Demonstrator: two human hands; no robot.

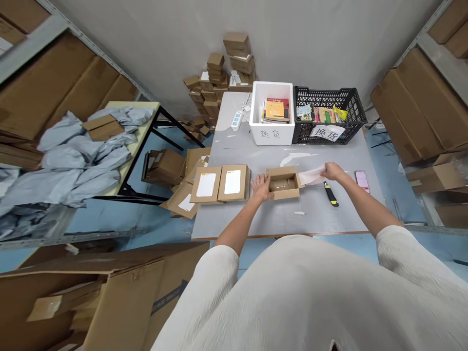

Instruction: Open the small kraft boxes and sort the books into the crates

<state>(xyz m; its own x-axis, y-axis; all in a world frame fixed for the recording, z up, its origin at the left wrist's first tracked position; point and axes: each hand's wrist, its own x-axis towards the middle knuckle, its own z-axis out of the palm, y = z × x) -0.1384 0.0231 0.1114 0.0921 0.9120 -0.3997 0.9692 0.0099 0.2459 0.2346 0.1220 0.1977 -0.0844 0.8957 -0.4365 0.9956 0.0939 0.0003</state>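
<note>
An opened small cardboard box (283, 194) lies on the grey table in front of me, its inside bare brown card. Against its left end rests my left hand (261, 187), fingers spread and touching the card. My right hand (332, 171) is closed on the near corner of a pale pinkish sheet of paper (311, 176), which stretches toward the box's right end. Below that hand lies a black and yellow utility knife (331, 194). Two closed cardboard boxes with white labels, a left one (205, 184) and a right one (233, 182), sit side by side left of my left hand.
At the table's back stand a white bin (272, 132) of books and a black crate (325, 131) of books. A phone (362, 181) lies right, a power strip (237, 120) back left. Grey parcels (66, 158) cover the left table; a large carton (127, 292) stands near left.
</note>
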